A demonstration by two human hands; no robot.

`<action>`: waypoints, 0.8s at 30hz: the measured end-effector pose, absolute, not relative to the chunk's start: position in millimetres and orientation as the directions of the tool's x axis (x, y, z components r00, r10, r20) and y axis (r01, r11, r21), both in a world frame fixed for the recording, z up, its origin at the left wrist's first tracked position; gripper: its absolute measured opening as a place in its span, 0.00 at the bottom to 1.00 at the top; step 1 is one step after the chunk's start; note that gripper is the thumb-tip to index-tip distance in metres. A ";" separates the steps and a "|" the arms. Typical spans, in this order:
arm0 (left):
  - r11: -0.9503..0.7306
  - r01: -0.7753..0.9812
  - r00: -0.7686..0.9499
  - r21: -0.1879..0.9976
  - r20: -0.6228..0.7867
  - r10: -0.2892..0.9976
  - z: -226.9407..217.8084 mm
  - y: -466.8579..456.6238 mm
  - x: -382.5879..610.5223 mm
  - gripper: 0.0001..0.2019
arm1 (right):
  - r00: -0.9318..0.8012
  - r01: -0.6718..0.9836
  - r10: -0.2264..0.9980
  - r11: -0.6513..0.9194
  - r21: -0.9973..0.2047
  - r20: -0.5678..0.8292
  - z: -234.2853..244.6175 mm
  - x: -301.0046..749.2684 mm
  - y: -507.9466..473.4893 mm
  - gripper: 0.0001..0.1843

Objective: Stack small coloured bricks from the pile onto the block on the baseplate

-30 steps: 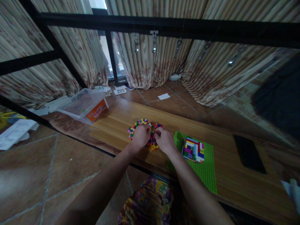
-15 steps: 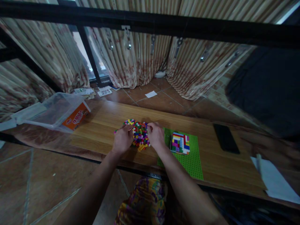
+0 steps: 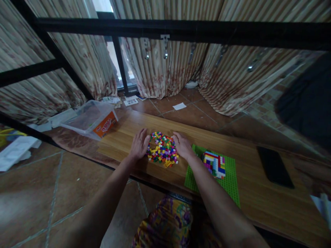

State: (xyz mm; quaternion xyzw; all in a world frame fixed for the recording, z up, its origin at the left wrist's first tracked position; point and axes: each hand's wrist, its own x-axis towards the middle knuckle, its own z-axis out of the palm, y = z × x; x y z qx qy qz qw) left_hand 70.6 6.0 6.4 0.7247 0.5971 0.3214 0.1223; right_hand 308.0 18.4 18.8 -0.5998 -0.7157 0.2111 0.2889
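1. Here, shows a loose pile of small multicoloured bricks [image 3: 162,151] on a wooden tabletop [image 3: 250,193], between both hands; serves below as the clock's centre.
2. At nine o'clock, has the left hand [image 3: 140,144] along the pile's edge, relaxed and unclenched, with fingers extended and slightly spread.
3. At three o'clock, has the right hand [image 3: 182,144] along the opposite edge, released too, with fingers bent gently toward the bricks.
4. At five o'clock, on the pile's rim, includes a yellow-orange piece [image 3: 168,164] with dark markings.
5. At four o'clock, features a green studded baseplate [image 3: 230,187], bearing a squarish brick build [image 3: 216,163] in white, blue, red and yellow; passes partly behind the right forearm [image 3: 214,196].
6. Farther toward three o'clock, includes a flat black phone-like slab [image 3: 275,167].
7. Toward ten o'clock, shows a clear plastic box [image 3: 85,115] with an orange label [image 3: 105,124].
8. At one o'clock, shows white paper [image 3: 179,106] on brown floor tiles [image 3: 199,108]; at twelve, striped curtains [image 3: 155,75].
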 end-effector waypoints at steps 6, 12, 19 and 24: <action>-0.361 0.770 0.272 0.526 0.241 0.932 9.9 26.2 80.9 0.28 | -0.237 0.627 0.947 0.319 -0.711 0.215 8.7 304.1 10.8 0.24; -0.434 0.656 0.336 0.618 0.277 0.900 14.9 17.0 91.9 0.26 | -0.270 0.519 0.940 0.326 -0.790 0.211 15.8 292.6 2.2 0.23; -0.277 0.496 0.101 0.823 0.262 0.960 19.2 0.3 92.4 0.26 | -0.168 0.503 0.960 0.278 -0.818 0.223 21.5 295.9 -5.7 0.19; -0.135 0.387 -0.216 0.912 0.232 0.948 13.6 -28.0 83.4 0.29 | -0.193 0.565 0.919 0.391 -0.726 0.344 23.9 288.5 -19.1 0.13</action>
